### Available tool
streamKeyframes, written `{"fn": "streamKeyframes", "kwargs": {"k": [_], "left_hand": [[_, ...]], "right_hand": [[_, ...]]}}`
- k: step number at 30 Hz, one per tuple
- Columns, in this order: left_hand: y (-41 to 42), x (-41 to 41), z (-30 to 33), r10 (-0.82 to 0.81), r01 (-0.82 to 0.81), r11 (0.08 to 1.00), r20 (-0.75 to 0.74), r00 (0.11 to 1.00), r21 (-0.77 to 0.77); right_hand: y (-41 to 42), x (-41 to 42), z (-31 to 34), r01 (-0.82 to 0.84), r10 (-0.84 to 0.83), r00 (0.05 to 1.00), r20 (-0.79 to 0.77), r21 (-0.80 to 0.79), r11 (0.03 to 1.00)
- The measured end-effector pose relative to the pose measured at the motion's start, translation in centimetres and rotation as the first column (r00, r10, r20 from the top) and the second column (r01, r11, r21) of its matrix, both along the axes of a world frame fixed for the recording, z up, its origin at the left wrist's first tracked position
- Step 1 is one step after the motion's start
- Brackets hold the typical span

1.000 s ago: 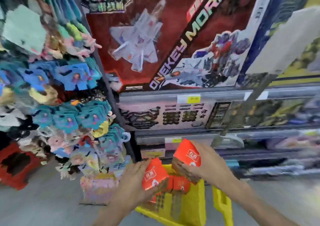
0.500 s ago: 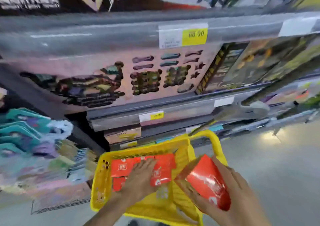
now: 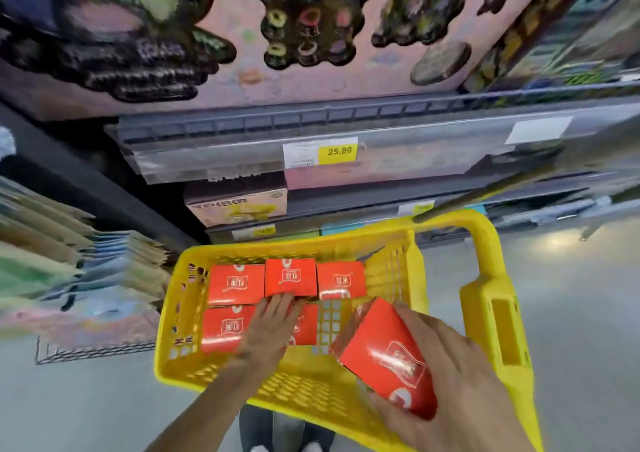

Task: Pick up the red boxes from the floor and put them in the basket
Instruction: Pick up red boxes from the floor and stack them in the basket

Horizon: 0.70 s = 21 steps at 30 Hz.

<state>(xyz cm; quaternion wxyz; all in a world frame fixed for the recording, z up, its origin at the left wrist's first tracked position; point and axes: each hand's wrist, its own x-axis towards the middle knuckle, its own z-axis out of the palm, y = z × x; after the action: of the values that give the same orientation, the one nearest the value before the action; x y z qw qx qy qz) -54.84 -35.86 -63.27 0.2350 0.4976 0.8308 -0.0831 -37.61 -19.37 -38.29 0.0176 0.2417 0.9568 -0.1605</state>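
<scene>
Now I'm pressing my left hand flat, fingers spread, on a red box lying in the yellow basket; my right hand is gripping another red box, tilted above the basket's right side.

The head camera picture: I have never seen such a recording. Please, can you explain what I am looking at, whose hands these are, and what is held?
There is no machine here. A person wears a camera on the head, so it looks forward and down at that person's own two bare hands.

Below is a yellow basket in front of shop shelves. Red boxes already lie in rows inside it, for example one in the back row.

The left hand rests flat on a box in the front row. The right hand holds one more red box, tilted, above the empty corner of the basket.
</scene>
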Motion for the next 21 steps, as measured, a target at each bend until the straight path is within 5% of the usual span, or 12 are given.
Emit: {"fn": "streamKeyframes", "kwargs": {"k": [7, 13, 21], "left_hand": [[-1.4, -0.1, 0.3, 0.094, -0.09, 0.992, -0.04, 0.995, 0.09], [-3.6, -1.2, 1.1, 0.107, -0.107, 0.993, 0.01, 0.994, 0.048], [-3.9, -1.2, 0.7, 0.133, -0.134, 0.989, 0.01, 0.991, 0.058]], "right_hand": [[-0.3, -4.2, -1.2, -0.135, 0.121, 0.96, 0.254, 0.038, 0.99], [0.2, -6.3, -9.2, -0.328, 0.293, 0.895, 0.335, 0.052, 0.943], [0.7, -6.8, -13.9, -0.377, 0.361, 0.833, 0.42, -0.046, 0.925]]}}
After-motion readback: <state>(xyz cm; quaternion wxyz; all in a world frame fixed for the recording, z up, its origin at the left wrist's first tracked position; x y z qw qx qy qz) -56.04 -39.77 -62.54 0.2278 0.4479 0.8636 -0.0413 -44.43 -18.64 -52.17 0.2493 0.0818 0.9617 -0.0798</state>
